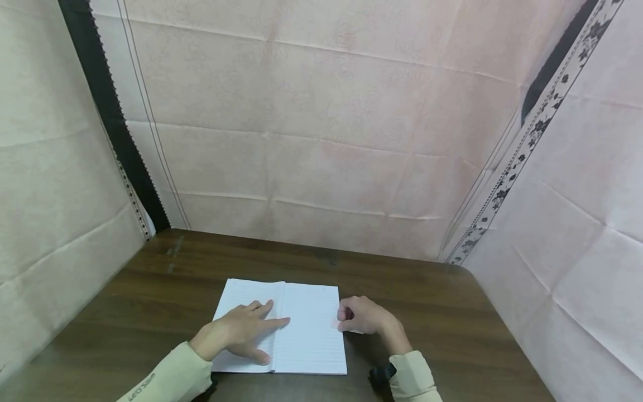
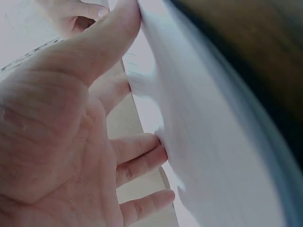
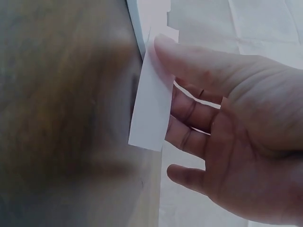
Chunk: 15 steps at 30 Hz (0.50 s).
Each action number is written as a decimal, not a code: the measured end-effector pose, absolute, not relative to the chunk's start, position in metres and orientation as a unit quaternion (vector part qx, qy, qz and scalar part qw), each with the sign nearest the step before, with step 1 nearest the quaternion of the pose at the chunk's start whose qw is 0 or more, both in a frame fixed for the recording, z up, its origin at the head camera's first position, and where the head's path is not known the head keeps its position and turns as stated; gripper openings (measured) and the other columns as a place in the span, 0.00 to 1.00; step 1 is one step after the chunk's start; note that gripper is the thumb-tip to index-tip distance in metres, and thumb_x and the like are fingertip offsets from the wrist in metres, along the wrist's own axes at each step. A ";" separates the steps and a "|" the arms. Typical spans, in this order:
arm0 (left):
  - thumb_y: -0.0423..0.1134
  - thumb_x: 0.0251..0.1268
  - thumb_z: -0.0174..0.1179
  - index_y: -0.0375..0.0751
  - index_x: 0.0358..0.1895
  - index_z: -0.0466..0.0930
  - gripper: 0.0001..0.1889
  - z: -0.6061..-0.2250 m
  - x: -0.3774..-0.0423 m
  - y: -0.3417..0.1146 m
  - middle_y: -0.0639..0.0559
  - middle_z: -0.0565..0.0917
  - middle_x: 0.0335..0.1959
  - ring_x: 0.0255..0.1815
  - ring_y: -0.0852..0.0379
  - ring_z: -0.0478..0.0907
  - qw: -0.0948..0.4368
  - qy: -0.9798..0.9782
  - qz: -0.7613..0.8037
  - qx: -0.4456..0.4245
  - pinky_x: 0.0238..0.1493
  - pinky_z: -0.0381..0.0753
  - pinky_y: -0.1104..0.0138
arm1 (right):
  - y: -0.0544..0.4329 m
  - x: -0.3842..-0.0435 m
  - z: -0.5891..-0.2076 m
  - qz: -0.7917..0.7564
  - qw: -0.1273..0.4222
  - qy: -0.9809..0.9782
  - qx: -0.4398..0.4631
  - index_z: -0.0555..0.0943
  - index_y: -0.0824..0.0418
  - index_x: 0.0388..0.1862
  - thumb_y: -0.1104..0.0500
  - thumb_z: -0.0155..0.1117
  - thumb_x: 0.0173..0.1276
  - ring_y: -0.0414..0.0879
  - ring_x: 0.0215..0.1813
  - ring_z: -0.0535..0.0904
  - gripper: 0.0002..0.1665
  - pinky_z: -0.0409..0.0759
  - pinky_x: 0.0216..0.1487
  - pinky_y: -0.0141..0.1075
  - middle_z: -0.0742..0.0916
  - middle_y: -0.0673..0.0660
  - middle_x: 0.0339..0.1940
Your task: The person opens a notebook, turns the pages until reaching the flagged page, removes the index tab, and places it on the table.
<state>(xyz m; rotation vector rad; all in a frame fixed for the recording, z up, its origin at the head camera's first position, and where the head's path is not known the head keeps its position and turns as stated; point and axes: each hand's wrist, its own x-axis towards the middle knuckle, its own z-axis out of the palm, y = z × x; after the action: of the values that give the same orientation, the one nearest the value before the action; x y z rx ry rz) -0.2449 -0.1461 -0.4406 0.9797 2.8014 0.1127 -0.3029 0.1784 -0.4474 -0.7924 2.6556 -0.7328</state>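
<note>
An open notebook [image 1: 312, 335] with lined white pages lies on the wooden table. My left hand [image 1: 242, 333] rests on its left page, fingers spread, the index fingertip reaching over the centre fold. In the left wrist view the fingertips [image 2: 163, 153] touch the paper. At the right page's outer edge, my right hand [image 1: 369, 316] pinches a small white paper strip [image 3: 151, 113] between thumb and fingers. The strip's lower end sticks out past the notebook's edge. Its other end overlaps the page edge; how it joins there is unclear.
The brown wooden table [image 1: 422, 296] extends around the notebook on all sides. Pale patterned cloth [image 1: 321, 111] hangs behind the table and along both sides. Bits of clear tape [image 1: 174, 251] show near the far left corner. A black band [image 1: 384, 373] circles the right wrist.
</note>
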 end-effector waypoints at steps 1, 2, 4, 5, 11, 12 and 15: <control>0.66 0.52 0.68 0.63 0.75 0.65 0.44 -0.441 -0.245 -0.146 0.35 0.64 0.74 0.70 0.37 0.65 0.088 0.940 0.038 0.327 0.62 0.69 0.43 | 0.179 -0.303 -0.447 -0.255 0.135 0.917 -0.276 0.78 0.54 0.31 0.59 0.72 0.65 0.41 0.30 0.73 0.09 0.72 0.31 0.34 0.79 0.47 0.26; 0.65 0.52 0.69 0.63 0.75 0.65 0.44 -0.441 -0.245 -0.146 0.35 0.64 0.74 0.70 0.37 0.65 0.092 0.941 0.040 0.324 0.63 0.69 0.42 | 0.180 -0.303 -0.446 -0.256 0.134 0.916 -0.280 0.78 0.55 0.31 0.59 0.72 0.65 0.40 0.30 0.73 0.09 0.72 0.30 0.34 0.78 0.47 0.26; 0.65 0.52 0.69 0.63 0.75 0.66 0.44 -0.441 -0.245 -0.147 0.36 0.63 0.75 0.71 0.37 0.64 0.099 0.941 0.044 0.320 0.63 0.69 0.42 | 0.182 -0.304 -0.445 -0.253 0.130 0.916 -0.283 0.77 0.55 0.30 0.57 0.71 0.66 0.40 0.28 0.72 0.10 0.71 0.29 0.33 0.77 0.46 0.24; 0.65 0.52 0.69 0.63 0.75 0.65 0.44 -0.441 -0.245 -0.147 0.36 0.63 0.75 0.71 0.37 0.64 0.101 0.941 0.046 0.319 0.63 0.69 0.42 | 0.183 -0.304 -0.444 -0.253 0.129 0.917 -0.281 0.77 0.55 0.30 0.56 0.71 0.67 0.40 0.28 0.72 0.11 0.70 0.29 0.33 0.77 0.46 0.24; 0.64 0.52 0.70 0.63 0.75 0.66 0.44 -0.442 -0.248 -0.148 0.36 0.62 0.75 0.71 0.37 0.64 0.102 0.938 0.059 0.325 0.63 0.68 0.41 | 0.189 -0.306 -0.438 -0.254 0.118 0.920 -0.274 0.77 0.55 0.30 0.59 0.70 0.67 0.42 0.28 0.74 0.10 0.72 0.29 0.35 0.79 0.47 0.24; 0.64 0.52 0.70 0.63 0.75 0.66 0.44 -0.442 -0.248 -0.149 0.36 0.62 0.76 0.71 0.37 0.64 0.103 0.938 0.061 0.325 0.63 0.68 0.41 | 0.190 -0.306 -0.438 -0.255 0.118 0.919 -0.277 0.77 0.55 0.31 0.60 0.70 0.67 0.42 0.28 0.74 0.09 0.73 0.29 0.35 0.79 0.48 0.25; 0.64 0.52 0.70 0.64 0.75 0.66 0.44 -0.443 -0.249 -0.150 0.36 0.61 0.76 0.71 0.37 0.63 0.104 0.938 0.065 0.325 0.63 0.67 0.41 | 0.192 -0.308 -0.437 -0.259 0.120 0.917 -0.278 0.77 0.55 0.31 0.61 0.69 0.68 0.41 0.27 0.75 0.08 0.73 0.28 0.35 0.81 0.48 0.25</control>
<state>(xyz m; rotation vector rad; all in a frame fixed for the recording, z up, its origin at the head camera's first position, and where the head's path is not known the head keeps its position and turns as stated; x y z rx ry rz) -0.2492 -0.1496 -0.4430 0.9586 2.7653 0.1931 -0.3083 0.1924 -0.4369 -0.8131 2.6794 -0.7573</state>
